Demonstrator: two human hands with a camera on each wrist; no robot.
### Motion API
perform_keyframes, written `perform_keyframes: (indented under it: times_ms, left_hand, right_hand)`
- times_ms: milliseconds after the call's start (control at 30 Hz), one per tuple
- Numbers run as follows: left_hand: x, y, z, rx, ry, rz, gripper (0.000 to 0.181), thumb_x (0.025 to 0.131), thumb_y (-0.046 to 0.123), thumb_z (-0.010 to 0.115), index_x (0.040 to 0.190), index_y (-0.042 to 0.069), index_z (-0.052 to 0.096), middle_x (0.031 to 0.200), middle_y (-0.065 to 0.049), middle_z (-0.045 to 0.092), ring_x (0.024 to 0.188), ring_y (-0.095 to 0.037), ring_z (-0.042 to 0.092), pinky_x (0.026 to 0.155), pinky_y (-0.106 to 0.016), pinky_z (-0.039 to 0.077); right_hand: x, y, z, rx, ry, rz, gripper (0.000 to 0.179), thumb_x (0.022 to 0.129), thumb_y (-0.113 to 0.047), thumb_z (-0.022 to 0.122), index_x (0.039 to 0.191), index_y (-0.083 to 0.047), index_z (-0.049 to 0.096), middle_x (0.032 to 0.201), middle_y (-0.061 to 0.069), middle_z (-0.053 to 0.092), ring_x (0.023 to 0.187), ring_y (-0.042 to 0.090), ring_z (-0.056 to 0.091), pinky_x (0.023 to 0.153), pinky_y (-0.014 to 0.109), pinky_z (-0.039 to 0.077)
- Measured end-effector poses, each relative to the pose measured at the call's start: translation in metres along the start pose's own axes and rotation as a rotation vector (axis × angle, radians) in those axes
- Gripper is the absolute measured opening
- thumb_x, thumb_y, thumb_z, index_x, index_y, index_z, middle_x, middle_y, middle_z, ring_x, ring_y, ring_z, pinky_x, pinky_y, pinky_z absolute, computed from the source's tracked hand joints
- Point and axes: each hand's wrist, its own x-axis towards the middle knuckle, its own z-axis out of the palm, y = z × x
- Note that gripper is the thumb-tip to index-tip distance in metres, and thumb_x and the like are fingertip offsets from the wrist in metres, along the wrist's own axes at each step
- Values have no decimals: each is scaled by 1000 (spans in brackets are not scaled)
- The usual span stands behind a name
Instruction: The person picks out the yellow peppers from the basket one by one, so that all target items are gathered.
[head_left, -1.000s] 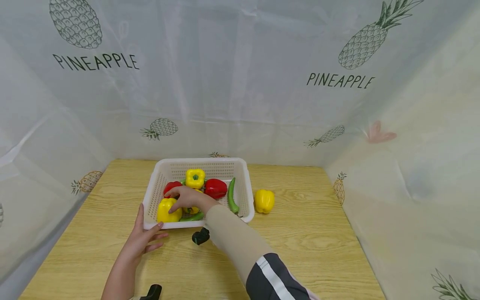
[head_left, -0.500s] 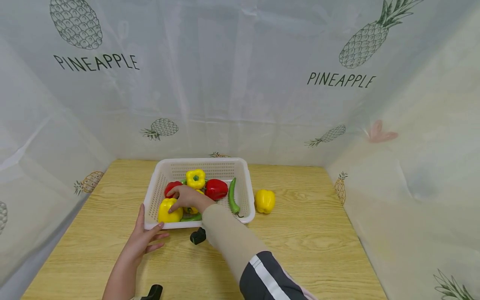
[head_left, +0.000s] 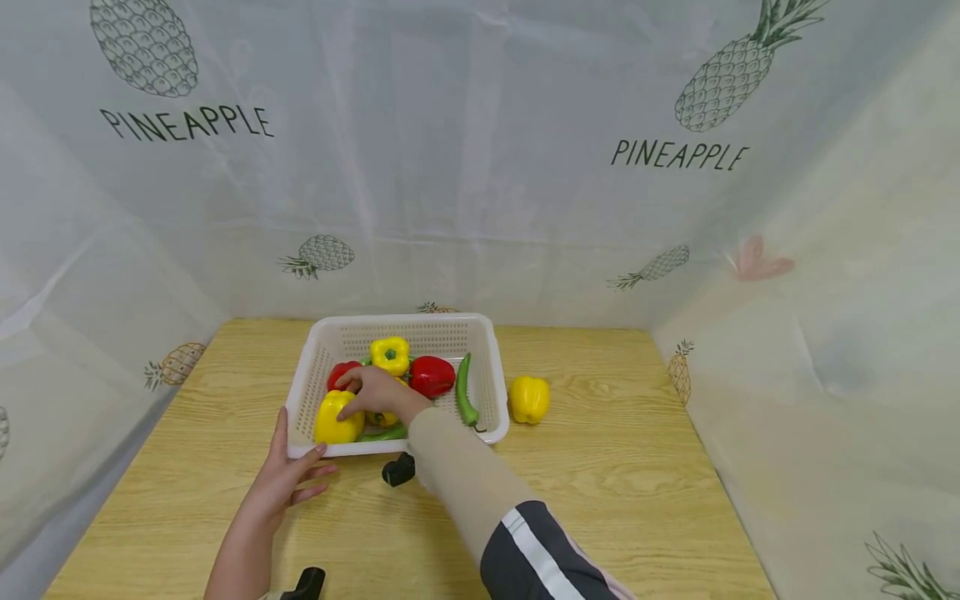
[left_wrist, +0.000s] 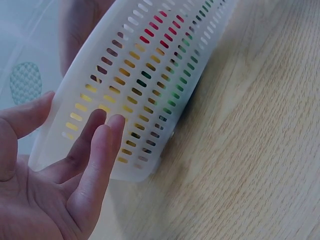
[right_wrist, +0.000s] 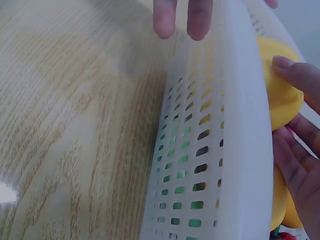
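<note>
A white perforated plastic basket (head_left: 491, 375) holds peppers near the back of the wooden table. My left hand (head_left: 281, 479) touches the basket's front left corner from outside, its fingers spread and mostly straight; the left wrist view shows the fingertips (left_wrist: 116, 122) by the slotted wall. Reaching into the basket, my right hand (head_left: 378, 392) holds a yellow bell pepper (head_left: 335, 421) at the front left. In the right wrist view its thumb lies on that yellow pepper (right_wrist: 280, 95), with fingers curled at the pepper's side. A red bell pepper (head_left: 341, 372) is partly hidden behind this hand.
Also in the basket are a yellow bell pepper (head_left: 390, 354), a red bell pepper (head_left: 432, 377) and green chili peppers (head_left: 464, 392). Another yellow bell pepper (head_left: 529, 400) stands on the table (head_left: 600, 483) to its right. A pineapple-print sheet (head_left: 480, 208) hangs behind.
</note>
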Motion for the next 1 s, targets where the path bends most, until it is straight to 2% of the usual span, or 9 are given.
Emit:
perform_keyframes:
  times_ms: [233, 333, 567, 800, 1000]
  left_hand:
    - [1, -1, 0, 11, 9, 16, 97, 101, 24, 55, 144, 46, -30, 139, -28, 42, 97, -27, 69, 78, -44, 57]
    - [1, 0, 0, 8, 9, 16, 98, 101, 27, 56, 145, 45, -30, 135, -28, 47, 99, -28, 69, 79, -44, 57]
    - [2, 2, 0, 4, -4, 32, 96, 102, 27, 54, 145, 46, -29, 146, -30, 34, 102, -31, 67, 80, -46, 56]
    - [2, 3, 0, 18, -1, 28, 97, 100, 28, 56, 146, 46, -27, 144, -27, 40, 102, -31, 67, 80, -46, 57]
    - [4, 3, 0, 5, -1, -1, 97, 100, 29, 57, 144, 49, -27, 149, -29, 32, 100, -27, 68, 80, -44, 57]
  right_hand:
    - [-3, 4, -7, 67, -1, -24, 49, 76, -22, 85, 121, -19, 65, 100, -7, 58, 88, 9, 54, 79, 21, 50]
    - [-5, 6, -13, 62, -3, -33, 51, 77, -24, 84, 123, -21, 64, 102, -7, 58, 90, 10, 53, 79, 22, 50]
    - [-12, 10, -28, 144, 17, -49, 51, 78, -21, 83, 125, -22, 64, 105, -8, 57, 92, 11, 54, 78, 24, 51]
    - [-23, 14, -41, 208, 31, -80, 55, 81, -19, 81, 132, -27, 61, 118, -5, 55, 100, 12, 53, 82, 26, 52]
    - [-32, 22, -49, 221, 45, -120, 60, 81, -15, 79, 136, -23, 58, 119, -5, 52, 101, 13, 52, 83, 24, 50]
